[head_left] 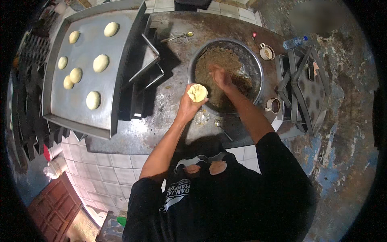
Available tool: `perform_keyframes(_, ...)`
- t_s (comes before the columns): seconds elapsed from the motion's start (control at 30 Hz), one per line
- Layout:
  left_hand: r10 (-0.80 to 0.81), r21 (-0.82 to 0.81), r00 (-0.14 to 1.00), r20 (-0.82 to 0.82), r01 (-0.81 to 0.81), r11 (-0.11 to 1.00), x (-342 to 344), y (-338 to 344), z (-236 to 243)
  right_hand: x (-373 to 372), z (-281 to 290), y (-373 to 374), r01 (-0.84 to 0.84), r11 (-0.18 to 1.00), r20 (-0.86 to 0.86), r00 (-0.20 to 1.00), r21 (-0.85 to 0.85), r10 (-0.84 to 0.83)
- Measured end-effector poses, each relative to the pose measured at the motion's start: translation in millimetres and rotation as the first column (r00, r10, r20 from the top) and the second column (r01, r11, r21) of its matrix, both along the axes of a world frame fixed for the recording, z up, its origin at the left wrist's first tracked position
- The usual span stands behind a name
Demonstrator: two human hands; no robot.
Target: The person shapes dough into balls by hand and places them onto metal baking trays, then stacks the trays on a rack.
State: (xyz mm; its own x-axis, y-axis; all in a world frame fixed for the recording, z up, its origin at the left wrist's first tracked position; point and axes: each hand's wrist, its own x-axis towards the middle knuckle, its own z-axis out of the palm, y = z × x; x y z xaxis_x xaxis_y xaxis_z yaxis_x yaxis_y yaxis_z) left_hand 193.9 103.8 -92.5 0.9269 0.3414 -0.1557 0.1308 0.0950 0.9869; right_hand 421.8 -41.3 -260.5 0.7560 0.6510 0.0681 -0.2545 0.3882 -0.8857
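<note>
A pale yellow piece of dough (pixel 197 93), hollowed and wrinkled on top, rests in my left hand (pixel 188 105), whose fingers wrap round it at the near left rim of the bowl. The wide metal bowl (pixel 261 76) holds a brown, crumbly mass (pixel 213 56), darker and wetter-looking on the right side. Over this mass, inside the bowl, is my right hand (pixel 221 78) with its fingers curled together. What those fingers hold, if anything, is hidden.
A large metal tray (pixel 86 44) with several dough balls (pixel 100 63) stands raised on the left. Spoons (pixel 223 130) lie before and behind the bowl. Two cups (pixel 266 52), a water bottle (pixel 294 42) and stacked metal trays (pixel 310 90) are at right.
</note>
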Motion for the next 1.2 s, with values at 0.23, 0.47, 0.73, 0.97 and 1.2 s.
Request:
perform_keyframes(0.23,0.074,-0.062,0.997,-0.023,-0.075,0.995,-4,8,-3,-35,98,18,0.22,0.189,0.29,0.715,-0.957,0.636)
perform_keyframes(0.47,0.053,0.287,0.997,0.064,-0.069,0.956,6,15,22,-86,211,-20,-0.247,0.89,-0.306,0.943,-0.383,0.13)
perform_keyframes(0.73,0.07,0.366,0.996,0.057,-0.086,0.927,-9,-42,25,-168,252,-50,0.145,0.734,0.396,0.901,-0.664,0.18)
perform_keyframes(0.97,-0.062,0.445,0.989,0.137,-0.005,0.895,-59,-91,64,-231,297,-76,0.387,0.683,0.628,0.766,-0.62,0.135)
perform_keyframes(1.2,0.064,0.326,0.994,0.085,-0.088,0.941,-105,-121,93,-255,300,-122,0.501,0.783,0.648,0.742,-0.368,-0.171)
